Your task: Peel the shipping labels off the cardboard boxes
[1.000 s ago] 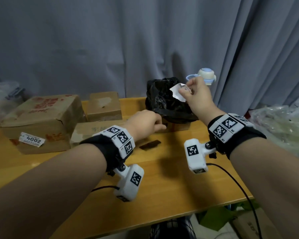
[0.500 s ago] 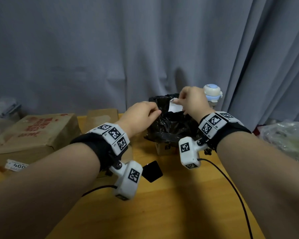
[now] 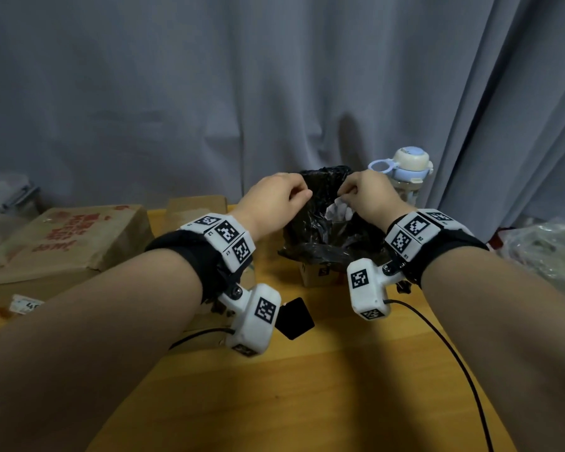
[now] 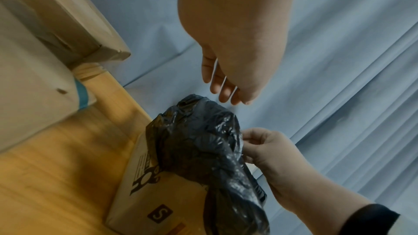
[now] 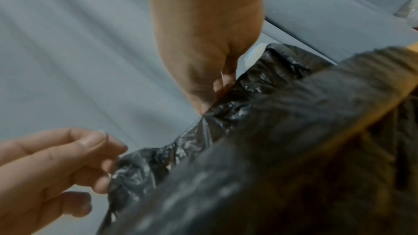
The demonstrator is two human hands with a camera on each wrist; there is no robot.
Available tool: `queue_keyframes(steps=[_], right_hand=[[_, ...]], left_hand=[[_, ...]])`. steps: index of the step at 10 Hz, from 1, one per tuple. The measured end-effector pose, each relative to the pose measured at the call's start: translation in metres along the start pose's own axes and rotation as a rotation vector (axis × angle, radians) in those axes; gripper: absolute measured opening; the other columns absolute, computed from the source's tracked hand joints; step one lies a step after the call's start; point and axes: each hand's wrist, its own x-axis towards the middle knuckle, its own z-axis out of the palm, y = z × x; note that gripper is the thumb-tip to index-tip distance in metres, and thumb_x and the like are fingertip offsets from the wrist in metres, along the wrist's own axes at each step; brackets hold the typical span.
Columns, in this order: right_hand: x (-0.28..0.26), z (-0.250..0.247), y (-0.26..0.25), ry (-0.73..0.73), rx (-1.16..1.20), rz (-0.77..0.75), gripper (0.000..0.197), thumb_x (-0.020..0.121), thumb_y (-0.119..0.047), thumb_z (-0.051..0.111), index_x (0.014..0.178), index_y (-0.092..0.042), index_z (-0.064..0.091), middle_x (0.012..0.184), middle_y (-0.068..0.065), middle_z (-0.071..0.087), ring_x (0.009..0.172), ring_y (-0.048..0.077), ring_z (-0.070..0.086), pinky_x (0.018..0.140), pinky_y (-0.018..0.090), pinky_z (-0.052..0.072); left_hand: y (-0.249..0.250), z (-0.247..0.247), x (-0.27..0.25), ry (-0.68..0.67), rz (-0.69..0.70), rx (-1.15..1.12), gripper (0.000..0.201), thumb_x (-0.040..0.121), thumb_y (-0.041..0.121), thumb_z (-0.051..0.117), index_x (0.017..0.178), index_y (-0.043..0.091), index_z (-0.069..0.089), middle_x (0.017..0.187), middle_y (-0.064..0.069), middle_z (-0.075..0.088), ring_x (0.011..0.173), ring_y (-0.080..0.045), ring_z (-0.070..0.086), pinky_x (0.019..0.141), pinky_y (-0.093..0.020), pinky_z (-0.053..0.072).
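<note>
Fingers (image 5: 99, 151) of both hands pinch black bag (image 3: 320, 236) rim, spreading its mouth so crumpled label (image 3: 338, 212) drops inside.

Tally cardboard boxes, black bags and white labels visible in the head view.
Brown cardboard boxes in plain view: 3
Black plastic bag: 1
White paper labels: 2
Total: 6
</note>
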Motion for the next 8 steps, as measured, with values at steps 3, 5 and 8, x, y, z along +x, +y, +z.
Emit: queue_keyframes(steps=[3, 5, 8], right_hand=[[-0.005, 0.004, -0.014, -0.174, -0.301, 0.046, 0.027, 0.093, -0.012, 0.047, 0.109, 0.0, 0.065, 0.111, 0.019, 0.064, 0.107, 0.036, 0.059, 0.085, 0.032, 0.045], [-0.007, -0.006, -0.022, -0.087, -0.315, 0.09, 0.038, 0.097, -0.027, 0.043, 0.095, 0.005, 0.063, 0.102, 0.024, 0.066, 0.097, 0.038, 0.061, 0.075, 0.032, 0.042], [-0.022, -0.006, -0.11, 0.148, -0.133, -0.057, 0.028, 0.092, -0.021, 0.048, 0.099, -0.002, 0.067, 0.104, 0.021, 0.067, 0.102, 0.038, 0.059, 0.089, 0.038, 0.046]], left_hand=[[-0.012, -0.016, -0.017, 0.012, -0.056, 0.017, 0.026, 0.096, 0.029, 0.048, 0.1, 0.01, 0.064, 0.097, -0.007, 0.066, 0.09, -0.023, 0.059, 0.079, -0.032, 0.046], [-0.036, -0.046, -0.034, 0.031, -0.113, 0.03, 0.025, 0.096, 0.029, 0.048, 0.103, 0.011, 0.064, 0.101, -0.005, 0.066, 0.094, -0.022, 0.058, 0.079, -0.029, 0.043], [-0.094, -0.109, -0.06, 0.173, -0.21, -0.01, 0.024, 0.095, 0.024, 0.05, 0.103, 0.007, 0.064, 0.103, -0.01, 0.065, 0.094, -0.024, 0.057, 0.078, -0.026, 0.038]])
